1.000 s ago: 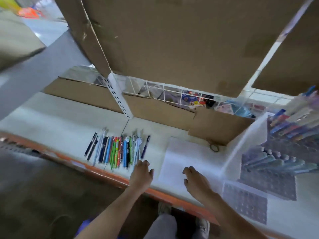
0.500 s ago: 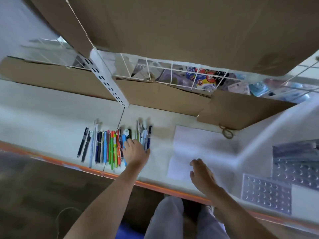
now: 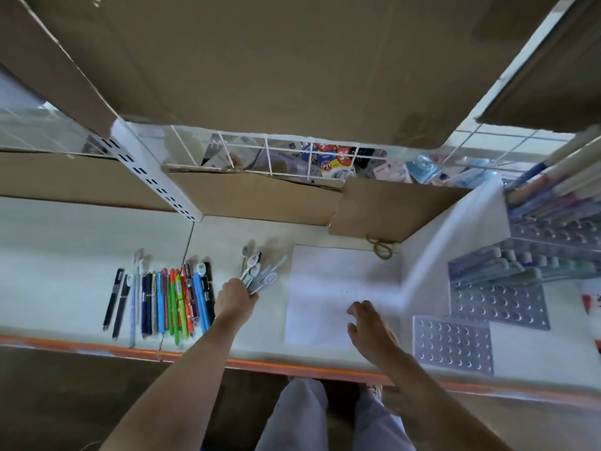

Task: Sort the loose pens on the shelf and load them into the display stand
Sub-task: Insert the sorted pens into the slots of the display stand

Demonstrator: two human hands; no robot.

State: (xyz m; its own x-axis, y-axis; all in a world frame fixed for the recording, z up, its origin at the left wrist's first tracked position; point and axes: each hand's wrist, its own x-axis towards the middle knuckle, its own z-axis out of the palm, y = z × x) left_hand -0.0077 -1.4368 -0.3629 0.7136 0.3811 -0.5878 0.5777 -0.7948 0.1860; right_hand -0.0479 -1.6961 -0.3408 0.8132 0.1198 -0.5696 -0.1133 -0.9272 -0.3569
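White shelf (image 3: pixel 65 236), pale pens (image 3: pixel 257 271) in left hand (image 3: pixel 234 301), right hand (image 3: pixel 370 323) apart.

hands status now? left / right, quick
Left hand: gripping a bunch of pale pens, fanned out above the shelf.
Right hand: open, fingers loosely curled, holding nothing, over the white sheet.

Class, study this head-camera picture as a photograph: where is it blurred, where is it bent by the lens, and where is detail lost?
Head view: the wide lens bows the shelf edge and splays the uprights. The display stand at the right margin smears, as do the pale pens gripped by the left hand. The white sheet looks washed out. The row of pens stays fairly sharp.
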